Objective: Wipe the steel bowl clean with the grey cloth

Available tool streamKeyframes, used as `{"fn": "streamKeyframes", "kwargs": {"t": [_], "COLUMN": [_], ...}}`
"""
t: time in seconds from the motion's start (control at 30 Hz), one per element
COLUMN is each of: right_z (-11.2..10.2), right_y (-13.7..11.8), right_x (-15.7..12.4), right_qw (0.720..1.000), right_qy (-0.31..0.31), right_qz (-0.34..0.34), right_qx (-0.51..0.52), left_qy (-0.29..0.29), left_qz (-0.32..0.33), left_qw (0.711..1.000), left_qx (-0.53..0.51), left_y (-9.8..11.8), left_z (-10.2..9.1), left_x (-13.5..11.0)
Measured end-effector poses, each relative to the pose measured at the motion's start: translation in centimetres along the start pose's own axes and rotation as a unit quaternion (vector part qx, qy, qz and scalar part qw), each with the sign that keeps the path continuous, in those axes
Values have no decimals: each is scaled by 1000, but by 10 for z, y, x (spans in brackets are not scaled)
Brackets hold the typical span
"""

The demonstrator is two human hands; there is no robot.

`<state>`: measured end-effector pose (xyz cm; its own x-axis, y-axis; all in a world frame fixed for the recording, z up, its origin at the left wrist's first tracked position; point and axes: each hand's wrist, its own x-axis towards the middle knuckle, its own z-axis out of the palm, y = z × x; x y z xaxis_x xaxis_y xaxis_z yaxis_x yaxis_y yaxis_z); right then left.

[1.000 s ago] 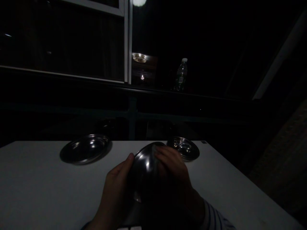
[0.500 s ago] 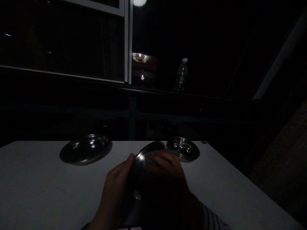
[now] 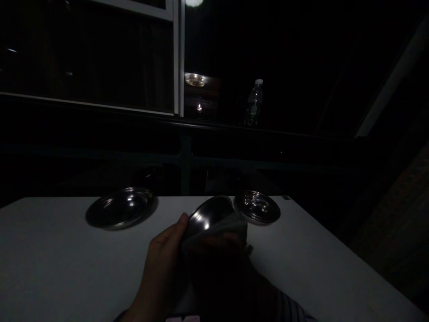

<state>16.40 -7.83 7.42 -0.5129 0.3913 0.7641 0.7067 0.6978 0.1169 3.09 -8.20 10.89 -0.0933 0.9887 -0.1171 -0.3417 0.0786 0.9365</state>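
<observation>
The scene is very dark. My left hand [image 3: 161,264] grips the left rim of a tilted steel plate [image 3: 209,212] held above the white table [image 3: 60,264]. My right hand [image 3: 224,257] is in shadow and presses a grey cloth [image 3: 224,226] against the plate's inner face. A striped sleeve shows at my right wrist.
Two more steel plates lie on the table: a larger plate [image 3: 119,208] at the back left and a smaller plate [image 3: 257,206] at the back right. A water bottle [image 3: 253,103] stands on a dark ledge behind. The table's right edge runs diagonally at right.
My right hand has slid down the plate toward me with the cloth, baring the plate's upper part. My left hand has stayed put.
</observation>
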Motion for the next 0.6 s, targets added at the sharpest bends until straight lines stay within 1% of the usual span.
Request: {"fn": "streamKeyframes", "kwargs": {"t": [0.03, 0.07, 0.1, 0.13, 0.2, 0.23, 0.27, 0.33, 0.37, 0.4, 0.43, 0.47, 0.5, 0.53, 0.6], "right_z": [-2, -5, -9, -12, -14, -13, -11, -5, -3, -2, -3, -4, -7, -9, -13], "right_y": [2, 6, 13, 20, 29, 29, 26, 15, 10, 7, 7, 10, 15, 20, 26], "right_x": [1, 2, 2, 3, 3, 2, 1, 0, 0, 0, 0, 1, 2, 3, 4], "right_qw": [1000, 999, 997, 994, 988, 987, 989, 995, 997, 999, 999, 998, 997, 996, 995], "right_qy": [10, 42, 69, 98, 124, 128, 127, 101, 71, 29, 11, 14, 45, 76, 102], "right_qz": [-20, -25, -6, 38, 91, 93, 72, 8, -26, -35, -48, -56, -55, -41, 14], "right_qx": [21, 22, 25, 33, 33, 26, 14, -6, -6, 1, 0, -6, -14, -19, -9], "left_qy": [2, 0, -3, -9, -17, -19, -20, -19, -16, -13, -10, -9, -7, -4, 4], "left_qz": [1, 1, 1, -2, -9, -12, -13, -12, -11, -13, -14, -17, -18, -19, -18], "left_qw": [1000, 1000, 1000, 1000, 1000, 1000, 1000, 1000, 1000, 1000, 1000, 1000, 1000, 999, 999], "left_qx": [9, 18, 22, 24, 19, 16, 14, 12, 11, 11, 13, 18, 24, 31, 47], "left_y": [-1, -1, -2, -2, -3, -3, -4, -5, -5, -6, -6, -7, -7, -7, -7], "left_z": [0, -1, -1, -1, -1, 0, 0, 1, 1, 0, 0, 0, -1, -1, -2], "left_x": [0, -1, -1, -1, -1, -1, -1, 0, 0, 0, 0, 0, 0, 0, -1]}}
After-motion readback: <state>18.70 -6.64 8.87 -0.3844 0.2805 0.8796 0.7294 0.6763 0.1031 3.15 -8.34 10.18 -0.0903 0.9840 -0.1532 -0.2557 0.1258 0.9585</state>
